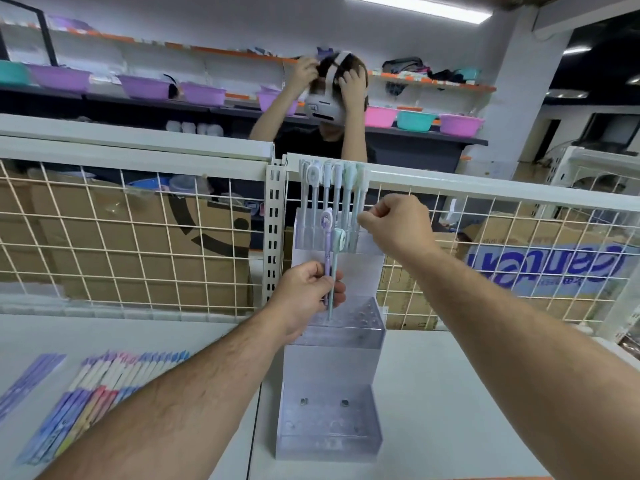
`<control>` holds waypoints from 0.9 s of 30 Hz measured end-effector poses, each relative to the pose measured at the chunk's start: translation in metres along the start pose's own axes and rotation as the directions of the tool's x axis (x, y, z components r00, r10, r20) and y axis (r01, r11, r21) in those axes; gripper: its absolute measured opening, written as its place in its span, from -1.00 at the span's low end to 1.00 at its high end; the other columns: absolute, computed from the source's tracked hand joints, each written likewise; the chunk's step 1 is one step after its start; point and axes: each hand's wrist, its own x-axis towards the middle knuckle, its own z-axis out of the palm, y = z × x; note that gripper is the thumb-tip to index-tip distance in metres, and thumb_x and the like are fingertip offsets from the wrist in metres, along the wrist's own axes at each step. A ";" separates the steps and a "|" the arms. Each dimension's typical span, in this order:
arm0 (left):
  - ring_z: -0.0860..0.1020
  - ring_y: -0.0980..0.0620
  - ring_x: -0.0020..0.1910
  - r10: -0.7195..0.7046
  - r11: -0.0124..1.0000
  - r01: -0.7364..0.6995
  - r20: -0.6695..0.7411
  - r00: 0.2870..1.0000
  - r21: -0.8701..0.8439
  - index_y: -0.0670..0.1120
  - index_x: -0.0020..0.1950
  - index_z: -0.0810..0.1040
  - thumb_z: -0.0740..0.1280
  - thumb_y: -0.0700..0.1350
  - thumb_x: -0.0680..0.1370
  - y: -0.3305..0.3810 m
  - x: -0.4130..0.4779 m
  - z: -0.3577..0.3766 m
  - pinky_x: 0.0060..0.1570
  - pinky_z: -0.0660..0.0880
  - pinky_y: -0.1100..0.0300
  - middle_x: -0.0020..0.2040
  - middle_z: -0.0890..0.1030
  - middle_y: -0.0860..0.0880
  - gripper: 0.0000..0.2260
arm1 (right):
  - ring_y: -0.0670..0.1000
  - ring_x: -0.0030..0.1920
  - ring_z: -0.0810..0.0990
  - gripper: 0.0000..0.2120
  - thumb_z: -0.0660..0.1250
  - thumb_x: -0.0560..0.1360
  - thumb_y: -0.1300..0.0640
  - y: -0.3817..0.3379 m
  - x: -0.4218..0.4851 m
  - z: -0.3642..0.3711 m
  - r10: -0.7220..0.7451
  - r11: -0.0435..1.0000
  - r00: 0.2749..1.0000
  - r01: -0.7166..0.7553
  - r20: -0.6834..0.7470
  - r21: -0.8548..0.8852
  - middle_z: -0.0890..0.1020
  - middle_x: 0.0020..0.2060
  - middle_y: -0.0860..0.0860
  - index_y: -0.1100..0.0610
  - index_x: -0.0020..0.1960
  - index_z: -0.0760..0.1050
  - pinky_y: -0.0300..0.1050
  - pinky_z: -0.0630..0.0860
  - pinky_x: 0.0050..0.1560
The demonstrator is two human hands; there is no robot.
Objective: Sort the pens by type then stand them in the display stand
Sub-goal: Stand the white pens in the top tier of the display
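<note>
Purple and mint pens [327,263] upright in left grip [308,292], caps above it.

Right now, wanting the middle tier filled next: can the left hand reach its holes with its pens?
Probably yes: the left hand holds a purple pen and a mint-green pen right over the clear acrylic stand's middle tier; its holes look unblocked.

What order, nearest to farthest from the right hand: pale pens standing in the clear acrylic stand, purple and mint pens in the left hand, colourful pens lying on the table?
1. Pale standing pens, beside the right hand.
2. Purple and mint pens, lower left.
3. Colourful table pens, far lower left.
</note>
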 end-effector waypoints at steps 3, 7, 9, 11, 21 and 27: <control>0.64 -0.09 -0.15 0.006 1.000 -0.006 0.004 1.000 -0.012 -0.22 0.00 0.59 0.20 -0.32 0.65 0.000 -0.001 0.001 0.11 0.61 -0.08 -0.15 0.63 -0.17 -0.83 | -0.08 -0.34 0.57 -0.87 0.41 0.51 0.15 0.009 -0.027 0.005 0.005 0.981 0.992 -0.030 0.128 0.193 0.63 -0.34 -0.03 0.12 -0.21 0.57 -0.14 0.57 -0.32; 0.65 -0.05 -0.22 0.027 1.000 -0.027 0.027 0.999 0.005 -0.22 0.01 0.59 0.21 -0.32 0.65 0.001 -0.002 0.002 0.07 0.60 -0.05 -0.20 0.65 -0.13 -0.84 | -0.21 -0.47 0.50 -0.89 0.49 0.48 0.17 0.019 -0.051 0.015 -0.022 0.960 0.940 -0.075 0.341 0.268 0.61 -0.43 -0.14 0.06 -0.22 0.62 -0.36 0.39 -0.47; 0.66 -0.03 -0.22 0.036 0.999 -0.036 0.035 0.999 0.016 -0.22 0.03 0.60 0.23 -0.29 0.65 0.000 -0.002 0.003 0.06 0.61 -0.02 -0.21 0.65 -0.12 -0.85 | -0.21 -0.51 0.46 -0.87 0.50 0.48 0.15 0.020 -0.054 0.021 -0.027 0.964 0.943 -0.064 0.333 0.258 0.57 -0.50 -0.16 0.09 -0.23 0.62 -0.36 0.36 -0.50; 0.66 -0.05 -0.19 0.038 0.999 -0.039 0.036 0.999 0.022 -0.23 0.04 0.60 0.24 -0.28 0.65 0.000 -0.002 0.002 0.09 0.62 -0.04 -0.19 0.66 -0.13 -0.85 | -0.21 -0.52 0.45 -0.85 0.48 0.48 0.16 0.018 -0.055 0.024 -0.042 0.974 0.948 -0.032 0.314 0.226 0.56 -0.51 -0.14 0.14 -0.24 0.60 -0.37 0.34 -0.49; 0.68 -0.04 -0.17 0.031 0.999 -0.032 0.037 0.999 0.041 -0.17 0.04 0.58 0.17 -0.29 0.68 -0.003 0.002 0.001 0.09 0.62 0.00 -0.14 0.66 -0.14 -0.81 | -0.03 -0.39 0.67 -0.85 0.40 0.56 0.17 -0.005 0.016 -0.038 0.034 0.958 0.997 -0.053 0.074 0.281 0.68 -0.31 0.08 0.16 -0.17 0.55 -0.22 0.53 -0.44; 0.69 -0.04 -0.14 0.033 0.997 -0.035 0.036 0.999 0.071 -0.12 0.04 0.61 0.19 -0.25 0.68 -0.006 0.005 -0.003 0.07 0.63 0.02 -0.16 0.68 -0.10 -0.80 | -0.03 -0.40 0.70 -0.88 0.40 0.54 0.19 -0.016 0.054 -0.043 0.040 0.962 0.999 -0.039 0.003 0.271 0.70 -0.33 0.08 0.14 -0.18 0.56 -0.20 0.56 -0.46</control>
